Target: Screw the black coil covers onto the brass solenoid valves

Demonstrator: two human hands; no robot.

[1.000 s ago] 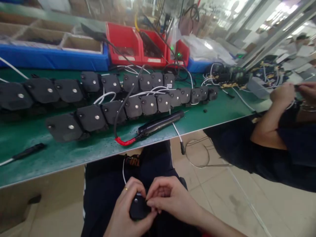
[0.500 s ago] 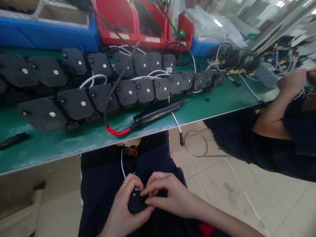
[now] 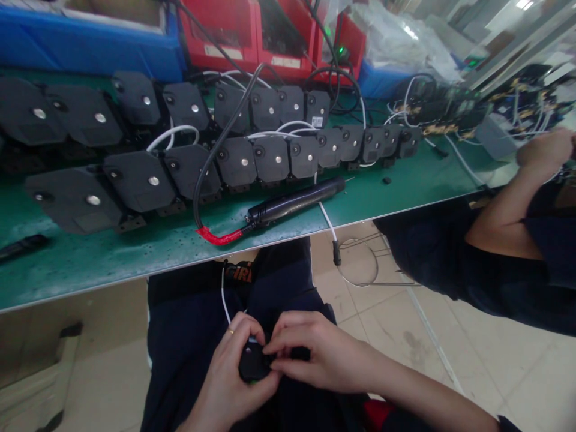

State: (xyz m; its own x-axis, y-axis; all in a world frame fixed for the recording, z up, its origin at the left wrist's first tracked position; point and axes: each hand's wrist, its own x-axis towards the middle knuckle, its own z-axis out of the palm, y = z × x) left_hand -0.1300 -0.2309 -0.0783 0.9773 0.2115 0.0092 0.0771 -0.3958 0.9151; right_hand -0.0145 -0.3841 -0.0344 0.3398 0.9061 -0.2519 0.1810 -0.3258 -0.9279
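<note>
Low over my lap, my left hand (image 3: 234, 372) is closed around a small black device (image 3: 252, 362), its thumb on the near side and its fingers on the far side. The device looks like the dark housings on the bench, and a small round spot shows on its face. My right hand (image 3: 310, 351) pinches at the device's right edge with thumb and forefinger. Whatever sits between those fingertips is too small and dark to make out. A white cable (image 3: 225, 294) runs up from beside my left hand toward the bench edge.
Rows of black housings (image 3: 139, 180) stand on the green bench (image 3: 180, 264). A black electric screwdriver (image 3: 297, 201) with a red-wrapped cord lies near its edge. Red bins (image 3: 220, 30) and a blue bin (image 3: 90, 48) stand behind. At right, another person's arm (image 3: 508, 210) reaches over the bench.
The view has shifted slightly, so the bench things sit a little higher, mostly farther right. Both hands stay at the device, with only a slight shift of the fingers.
</note>
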